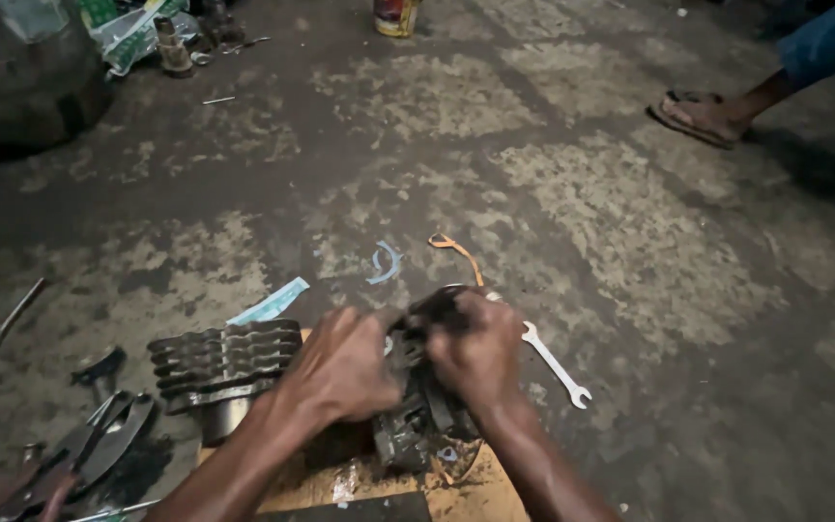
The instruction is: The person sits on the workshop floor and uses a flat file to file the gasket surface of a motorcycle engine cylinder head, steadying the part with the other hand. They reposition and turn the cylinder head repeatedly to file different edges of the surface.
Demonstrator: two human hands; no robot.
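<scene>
My left hand (340,365) and my right hand (475,350) both grip a dark, greasy metal engine part (424,425) that rests on a wooden board (480,493). The hands are blurred and cover the top of the part, so what the fingers press on is hidden. A finned engine cylinder (222,362) stands just left of my left hand, partly on the board. A silver open-ended spanner (555,364) lies on the concrete just right of my right hand.
Pliers and dark tools (99,440) lie at lower left, a metal rod (14,319) at far left. Blue scraps (386,263) and an orange strip (456,249) lie ahead. A person's sandalled foot (703,116) is at upper right, a can (395,15) at the top.
</scene>
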